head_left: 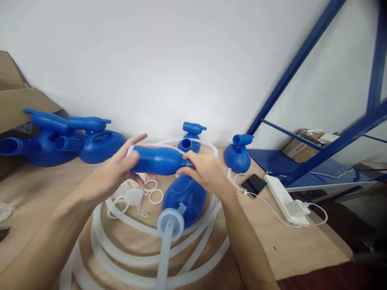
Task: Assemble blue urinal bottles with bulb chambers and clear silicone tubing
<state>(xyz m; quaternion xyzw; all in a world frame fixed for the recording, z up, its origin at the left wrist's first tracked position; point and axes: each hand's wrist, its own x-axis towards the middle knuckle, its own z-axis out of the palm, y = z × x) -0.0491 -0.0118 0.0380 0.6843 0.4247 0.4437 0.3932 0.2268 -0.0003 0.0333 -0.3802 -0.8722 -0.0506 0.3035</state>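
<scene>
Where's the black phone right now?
The phone lies on the table at the right in the head view, just left of the white power strip.

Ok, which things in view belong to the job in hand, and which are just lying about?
Likely the job:
blue cylinder, between left hand and right hand
near blue jug
translucent hose and its cap
white lids and rings
other blue jugs

Probably just lying about:
phone
power strip, charger
cardboard box

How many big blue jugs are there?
5 jugs: two on the left, one middle back, one middle front, one on the right. More could be hidden.
</scene>
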